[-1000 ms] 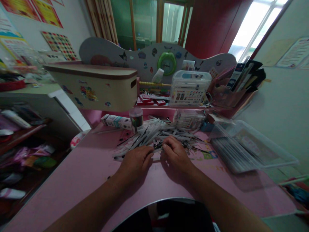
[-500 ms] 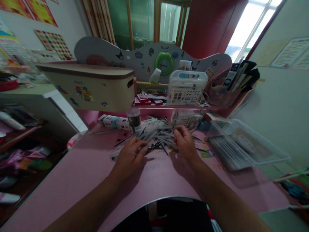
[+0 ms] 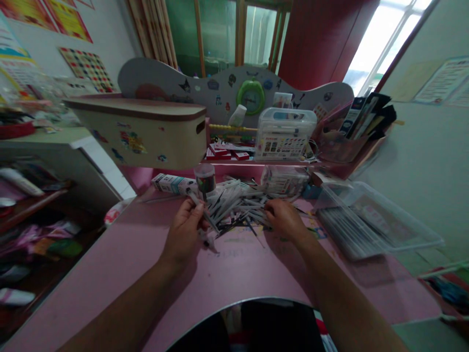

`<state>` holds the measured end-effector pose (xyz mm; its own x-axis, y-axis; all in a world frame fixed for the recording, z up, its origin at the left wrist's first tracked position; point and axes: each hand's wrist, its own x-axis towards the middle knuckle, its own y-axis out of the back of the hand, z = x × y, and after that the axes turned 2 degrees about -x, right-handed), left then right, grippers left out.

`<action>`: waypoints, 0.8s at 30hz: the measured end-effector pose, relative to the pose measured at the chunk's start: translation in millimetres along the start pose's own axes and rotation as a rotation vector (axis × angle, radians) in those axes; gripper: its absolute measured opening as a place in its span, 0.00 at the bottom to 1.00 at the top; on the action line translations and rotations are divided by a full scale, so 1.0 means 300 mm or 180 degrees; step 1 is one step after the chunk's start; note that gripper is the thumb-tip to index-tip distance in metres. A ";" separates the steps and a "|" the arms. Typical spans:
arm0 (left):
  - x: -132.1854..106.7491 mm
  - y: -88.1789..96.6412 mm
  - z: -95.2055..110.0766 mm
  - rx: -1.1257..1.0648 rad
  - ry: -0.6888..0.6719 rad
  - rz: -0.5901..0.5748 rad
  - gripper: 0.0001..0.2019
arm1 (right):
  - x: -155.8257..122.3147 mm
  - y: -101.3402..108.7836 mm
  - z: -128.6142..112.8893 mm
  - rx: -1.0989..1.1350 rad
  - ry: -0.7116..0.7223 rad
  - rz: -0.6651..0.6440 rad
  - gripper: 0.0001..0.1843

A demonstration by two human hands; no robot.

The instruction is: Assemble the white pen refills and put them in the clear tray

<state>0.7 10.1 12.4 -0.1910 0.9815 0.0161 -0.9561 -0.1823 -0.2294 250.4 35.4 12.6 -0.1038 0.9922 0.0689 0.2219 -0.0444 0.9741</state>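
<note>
A heap of clear and whitish pens (image 3: 232, 200), mixed with several dark thin ones, lies on the pink desk (image 3: 234, 274). My left hand (image 3: 183, 232) is closed on a pale, slim pen (image 3: 205, 213) at the heap's left side, the pen slanting down to the right. Below those fingers a blurred clear piece (image 3: 208, 242) hangs or lies; whether the hand holds it I cannot tell. At the heap's right edge my right hand (image 3: 287, 220) has its fingers curled down among the pens, fingertips hidden.
Behind the heap stand a round clear tub (image 3: 205, 178), a long patterned box (image 3: 172, 184) and a clear case (image 3: 284, 179). An open plastic box (image 3: 403, 244) with a grey ridged tray (image 3: 348, 234) sits at right. Above, the shelf holds a beige bin (image 3: 146, 134) and a handled case (image 3: 286, 134).
My left hand has moved left and turned up, lifting a pale pen into view. My right hand has rotated, its fingers now curled lower at the heap's edge.
</note>
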 end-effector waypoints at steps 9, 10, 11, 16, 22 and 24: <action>0.025 0.010 0.003 -0.0563 -0.0148 0.0419 0.09 | -0.015 -0.055 -0.031 0.0136 0.0332 0.0005 0.10; 0.026 0.009 0.006 -0.0588 -0.0152 0.0421 0.09 | -0.021 -0.059 -0.040 0.0202 0.0404 0.0033 0.10; 0.025 0.007 0.009 -0.0593 -0.0149 0.0425 0.10 | -0.028 -0.064 -0.049 0.0246 0.0483 0.0048 0.09; 0.013 -0.005 0.020 -0.0529 -0.0079 0.0406 0.12 | -0.066 -0.086 -0.095 0.0145 0.0715 0.0231 0.08; 0.004 -0.004 0.012 -0.0393 -0.0054 0.0299 0.12 | -0.060 -0.102 -0.131 -0.0231 0.0429 0.0284 0.10; 0.005 -0.001 0.007 -0.0329 -0.0061 0.0246 0.12 | -0.048 -0.108 -0.137 -0.0315 0.0389 0.0267 0.11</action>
<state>0.3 11.5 14.5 -0.2685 0.9632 0.0129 -0.9106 -0.2494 -0.3296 204.9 17.6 -11.2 -0.2074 0.9633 0.1706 0.1389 -0.1436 0.9798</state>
